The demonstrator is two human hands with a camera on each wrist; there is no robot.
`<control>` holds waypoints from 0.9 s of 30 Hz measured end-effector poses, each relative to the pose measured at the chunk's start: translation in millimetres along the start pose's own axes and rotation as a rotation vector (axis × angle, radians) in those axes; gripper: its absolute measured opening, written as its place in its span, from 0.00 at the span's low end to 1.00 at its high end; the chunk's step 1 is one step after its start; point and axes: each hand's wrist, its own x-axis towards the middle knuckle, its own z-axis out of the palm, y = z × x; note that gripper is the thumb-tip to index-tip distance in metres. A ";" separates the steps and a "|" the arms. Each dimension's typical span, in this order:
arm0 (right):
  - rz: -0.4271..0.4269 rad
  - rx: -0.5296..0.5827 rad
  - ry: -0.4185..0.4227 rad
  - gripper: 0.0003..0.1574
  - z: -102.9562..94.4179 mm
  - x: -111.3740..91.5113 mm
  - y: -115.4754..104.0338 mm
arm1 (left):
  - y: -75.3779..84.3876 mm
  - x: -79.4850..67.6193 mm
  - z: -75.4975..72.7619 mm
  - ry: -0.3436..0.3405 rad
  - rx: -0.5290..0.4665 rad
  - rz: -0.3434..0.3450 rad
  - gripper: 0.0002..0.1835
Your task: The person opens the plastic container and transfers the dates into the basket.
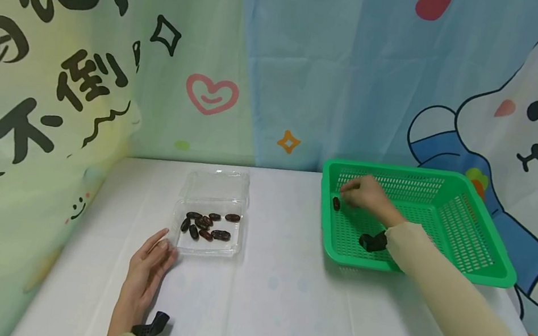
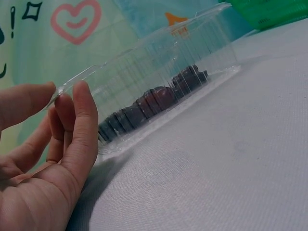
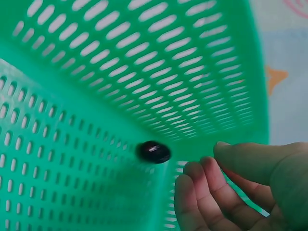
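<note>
A printed cloth hangs behind a white table. At the table's far right corner stands a green basket. A person's right arm in a pale sleeve slants over the basket's near edge — wrist bent, palm side down. Near the table's far edge, left of the middle, lies a clear box, its lid folded back toward that edge.

The left hand comes up from the table's near edge, thumb and fingers pinching the rim at the box's near left corner. The right hand is at the basket's left end, fingers loosely bent, thumb apart from the fingertips — nothing shows in its grasp. A cluster of dark dates lies in the box; a single date is by the basket's left wall, just beside the right hand.
</note>
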 end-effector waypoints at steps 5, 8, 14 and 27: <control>-0.043 0.048 0.004 0.22 -6.9 -15.0 -11.5 | -0.4 0.4 -0.2 0.006 -0.006 0.016 0.23; -0.079 0.026 0.031 0.21 -8.2 -21.9 -17.5 | -0.4 0.2 -0.5 0.004 0.002 0.007 0.24; -0.240 -0.104 0.076 0.21 -3.1 -26.1 -26.1 | -0.6 -0.2 -2.4 0.007 0.004 0.005 0.26; -0.647 -0.338 -0.036 0.23 27.4 -40.4 -55.6 | -0.2 0.3 -2.9 -0.012 -0.011 0.010 0.26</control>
